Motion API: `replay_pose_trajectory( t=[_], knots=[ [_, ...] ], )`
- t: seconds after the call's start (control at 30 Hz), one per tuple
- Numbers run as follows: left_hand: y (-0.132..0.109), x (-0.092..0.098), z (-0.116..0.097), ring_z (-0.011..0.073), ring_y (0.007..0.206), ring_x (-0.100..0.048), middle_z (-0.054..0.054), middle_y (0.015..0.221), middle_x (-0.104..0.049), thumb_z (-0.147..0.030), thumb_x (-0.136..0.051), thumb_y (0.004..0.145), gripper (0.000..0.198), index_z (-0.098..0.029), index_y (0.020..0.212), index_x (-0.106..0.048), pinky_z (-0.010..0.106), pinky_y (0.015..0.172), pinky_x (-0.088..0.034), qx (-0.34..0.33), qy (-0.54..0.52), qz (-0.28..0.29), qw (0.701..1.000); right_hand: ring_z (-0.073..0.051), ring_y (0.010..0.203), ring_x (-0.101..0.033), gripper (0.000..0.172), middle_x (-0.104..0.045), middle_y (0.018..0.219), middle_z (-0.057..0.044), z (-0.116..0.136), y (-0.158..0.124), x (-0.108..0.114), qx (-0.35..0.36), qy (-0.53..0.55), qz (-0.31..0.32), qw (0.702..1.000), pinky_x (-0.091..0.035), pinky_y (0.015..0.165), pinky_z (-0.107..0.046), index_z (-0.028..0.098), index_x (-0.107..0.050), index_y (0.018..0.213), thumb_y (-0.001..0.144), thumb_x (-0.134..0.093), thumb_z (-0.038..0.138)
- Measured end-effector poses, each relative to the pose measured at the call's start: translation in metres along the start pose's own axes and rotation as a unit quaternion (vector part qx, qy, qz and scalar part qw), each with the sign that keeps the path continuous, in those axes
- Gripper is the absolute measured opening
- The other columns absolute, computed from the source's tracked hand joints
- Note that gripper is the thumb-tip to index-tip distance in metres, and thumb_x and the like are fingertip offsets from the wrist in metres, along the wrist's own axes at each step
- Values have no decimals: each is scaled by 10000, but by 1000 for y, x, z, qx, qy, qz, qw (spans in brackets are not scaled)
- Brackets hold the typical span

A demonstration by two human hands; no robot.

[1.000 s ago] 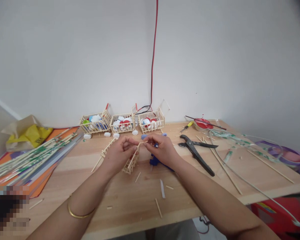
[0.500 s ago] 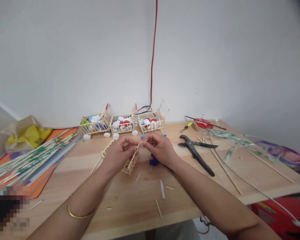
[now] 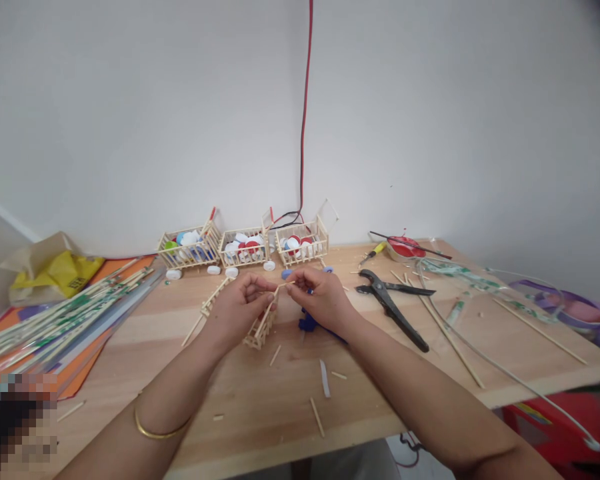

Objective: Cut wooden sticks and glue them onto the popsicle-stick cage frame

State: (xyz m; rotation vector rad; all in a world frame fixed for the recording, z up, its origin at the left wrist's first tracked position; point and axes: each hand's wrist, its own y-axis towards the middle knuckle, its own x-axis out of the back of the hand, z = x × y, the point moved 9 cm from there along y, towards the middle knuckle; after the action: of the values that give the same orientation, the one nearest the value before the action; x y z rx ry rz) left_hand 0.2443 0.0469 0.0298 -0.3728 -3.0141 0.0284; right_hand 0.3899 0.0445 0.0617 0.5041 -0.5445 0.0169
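My left hand [image 3: 237, 308] is closed on a small lattice frame of thin wooden sticks [image 3: 261, 330], tilted above the table. My right hand [image 3: 321, 300] pinches a short thin wooden stick [image 3: 287, 285], whose inner end meets the top of that frame at my left fingertips. Whether the two are joined, I cannot tell. Beneath my right hand lies a blue object [image 3: 307, 323], mostly hidden. Another stick lattice piece [image 3: 215, 297] shows on the table left of my left hand, partly covered by it.
Three small stick carts [image 3: 193, 257] filled with coloured caps stand along the wall. Black pliers [image 3: 395, 310], a yellow-handled tool [image 3: 375, 252] and a red dish [image 3: 407, 247] lie to the right, near a pale cable [image 3: 475, 360]. Bundled sticks [image 3: 80, 307] cover the left side.
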Motion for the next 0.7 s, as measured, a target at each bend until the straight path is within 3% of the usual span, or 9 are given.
replay_pose_trajectory(
  t=[0.3, 0.7],
  knots=[
    [0, 0, 2, 120, 610, -586, 20, 817, -654, -334, -681, 730, 318, -165, 971, -561, 244, 555, -476, -5, 16, 2, 1000, -96, 561, -487, 87, -602, 630, 19, 1, 1, 0, 4, -1, 4, 1000, -374, 547, -200, 168, -646, 775, 778, -573, 216],
    [1, -2, -2, 126, 627, -595, 20, 859, -654, -334, -665, 753, 247, -188, 910, -540, 246, 556, -481, -31, 21, 19, 999, -96, 563, -497, 104, -602, 635, 18, -1, 2, -3, 5, 6, 6, 1000, -383, 560, -205, 158, -656, 820, 777, -576, 209]
  ],
)
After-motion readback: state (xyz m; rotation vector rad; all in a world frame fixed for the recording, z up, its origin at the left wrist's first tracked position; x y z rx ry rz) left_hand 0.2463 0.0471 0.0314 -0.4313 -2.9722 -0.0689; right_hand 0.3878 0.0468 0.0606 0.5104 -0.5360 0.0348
